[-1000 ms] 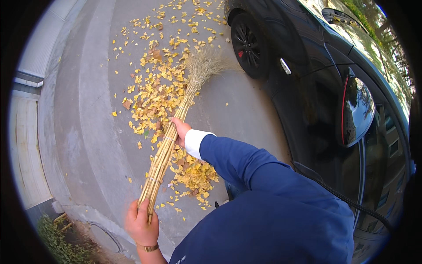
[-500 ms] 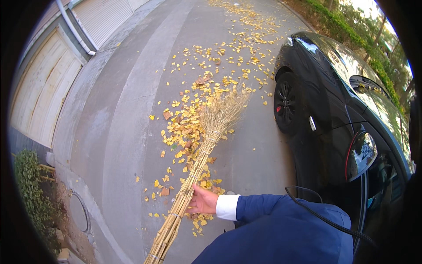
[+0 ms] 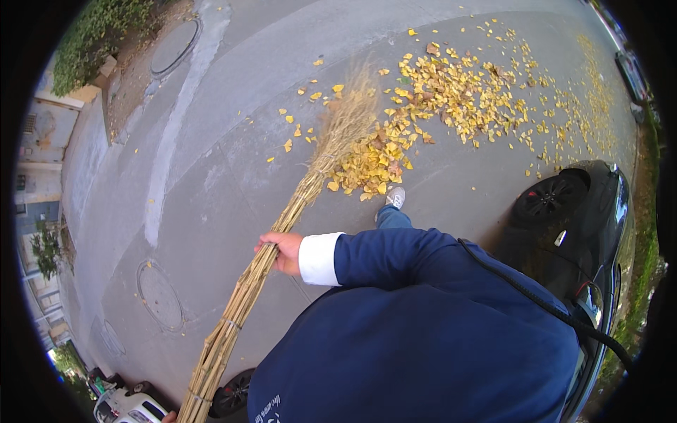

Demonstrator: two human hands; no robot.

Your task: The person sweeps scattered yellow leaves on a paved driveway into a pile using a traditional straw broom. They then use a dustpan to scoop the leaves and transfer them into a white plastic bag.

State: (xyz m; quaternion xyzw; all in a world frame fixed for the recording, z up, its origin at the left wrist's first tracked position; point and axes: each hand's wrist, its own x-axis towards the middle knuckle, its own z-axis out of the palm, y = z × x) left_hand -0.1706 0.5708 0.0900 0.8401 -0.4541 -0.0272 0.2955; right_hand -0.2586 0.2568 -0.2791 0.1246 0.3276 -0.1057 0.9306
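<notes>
A long straw broom (image 3: 236, 307), a bundle of stalks tied with several bands, slants across the view from the bottom edge. My right hand (image 3: 283, 252) is closed round the middle of its stalks, the white cuff and blue sleeve reaching in from the right. At the bottom edge a sliver of my left hand (image 3: 169, 417) shows against the upper end of the stalks; the rest of it is cut off. The bristles (image 3: 352, 116) are blurred and touch the left edge of a pile of yellow leaves (image 3: 370, 166).
More yellow leaves (image 3: 472, 92) trail off to the upper right. My shoe (image 3: 395, 198) stands just below the pile. A black car (image 3: 592, 225) is parked on the right. Manhole covers (image 3: 159, 295) lie at left, a bush (image 3: 106, 42) at upper left, a white vehicle (image 3: 130, 405) at bottom left.
The view has swung round, so the car sits lower and the bush higher. My right hand has gone from loosely open against the broom to closed round it. The bristles now brush the pile's left edge.
</notes>
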